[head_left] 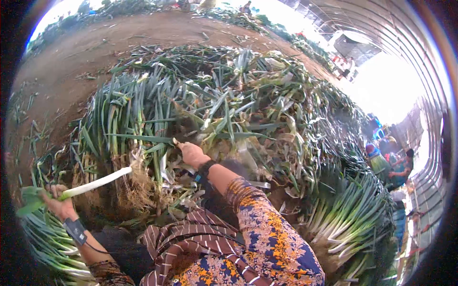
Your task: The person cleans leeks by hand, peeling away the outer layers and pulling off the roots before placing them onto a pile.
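My left hand (61, 206), at the lower left, is closed around the green part of a leek (98, 184). The white shank points up to the right, its end near a clump of roots (137, 190). My right hand (192, 155) is stretched out over the pile, thumb and forefinger pinched at the end of a long green leaf (143, 138). Behind and left of it stands a bunch of rooted leeks (112, 107), leaves up. Below my left hand lie leeks with clean white shanks (62, 252).
A large heap of torn leaves and peelings (272, 105) spreads ahead. Another bundle of leeks (343, 224) lies at the right. Bare soil (157, 28) stretches behind the heap. A person (404, 169) is at the far right, under a ribbed roof (381, 24).
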Available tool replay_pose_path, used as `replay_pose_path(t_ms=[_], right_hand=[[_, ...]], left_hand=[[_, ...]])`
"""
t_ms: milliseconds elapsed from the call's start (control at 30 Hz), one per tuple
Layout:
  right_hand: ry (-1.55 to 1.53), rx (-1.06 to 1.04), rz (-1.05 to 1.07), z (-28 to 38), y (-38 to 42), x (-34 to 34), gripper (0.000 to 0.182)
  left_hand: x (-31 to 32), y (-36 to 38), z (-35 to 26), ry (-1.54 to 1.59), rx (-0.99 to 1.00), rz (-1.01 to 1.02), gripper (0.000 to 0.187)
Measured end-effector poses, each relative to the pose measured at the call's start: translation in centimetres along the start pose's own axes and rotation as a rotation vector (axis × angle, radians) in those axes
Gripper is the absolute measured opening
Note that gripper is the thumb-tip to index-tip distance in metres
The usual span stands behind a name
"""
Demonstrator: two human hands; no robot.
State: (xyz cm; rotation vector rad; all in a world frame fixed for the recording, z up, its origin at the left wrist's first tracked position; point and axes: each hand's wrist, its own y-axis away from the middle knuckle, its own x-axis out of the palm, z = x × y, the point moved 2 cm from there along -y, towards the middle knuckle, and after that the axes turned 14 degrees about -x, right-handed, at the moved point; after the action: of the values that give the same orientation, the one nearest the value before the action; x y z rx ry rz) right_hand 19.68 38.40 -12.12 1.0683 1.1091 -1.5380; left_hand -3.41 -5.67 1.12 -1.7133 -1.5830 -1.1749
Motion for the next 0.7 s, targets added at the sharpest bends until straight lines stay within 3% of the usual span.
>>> replay_pose_path(t_ms=[33,67,133,200,267,333,367,467,567,700], right_hand=[[0.091,-0.115,0.258,0.1,-0.8,0.8,0.013],[0.092,-0.059,0.233,3.3,-0.8,-2.1,0.014],[-0.181,0.132,0.079,5.7,-1.8,-1.4,0.015],[-0.436,-0.233,-0.215,9.0,-2.3,-1.2,0.031],[-0.5,-0.51,-0.399,14.0,-2.3,-3.8,0.057],[-0.485,-0.494,-0.127,17.7,-1.8,-5.5,0.066],[-0.487,-0.49,0.013,18.5,-2.0,-5.1,0.066],[-0.713,-0.586,-0.122,17.3,-3.1,1.3,0.041],[-0.724,-0.544,-0.081,16.2,-2.2,1.9,0.03],[-0.69,-0.317,0.168,14.3,-0.9,2.1,0.034]], left_hand=[[-1.2,-0.9,0.1,0.018,-0.054,0.025,0.03],[-0.9,-0.7,0.2,0.025,-0.057,-0.019,0.029],[0.0,-0.1,1.2,0.034,-0.083,-0.106,0.028],[0.0,-0.1,1.9,0.002,-0.081,-0.049,0.028],[-0.4,-0.6,2.6,-0.021,-0.093,0.002,0.027],[0.5,0.0,3.5,0.035,-0.128,-0.039,0.027],[1.0,0.4,3.9,0.065,-0.144,-0.061,0.027],[1.2,0.8,4.3,0.016,-0.156,-0.113,0.026],[0.0,-0.2,3.7,0.02,-0.178,-0.073,0.027],[-0.1,-0.2,3.4,0.058,-0.212,-0.082,0.027]])
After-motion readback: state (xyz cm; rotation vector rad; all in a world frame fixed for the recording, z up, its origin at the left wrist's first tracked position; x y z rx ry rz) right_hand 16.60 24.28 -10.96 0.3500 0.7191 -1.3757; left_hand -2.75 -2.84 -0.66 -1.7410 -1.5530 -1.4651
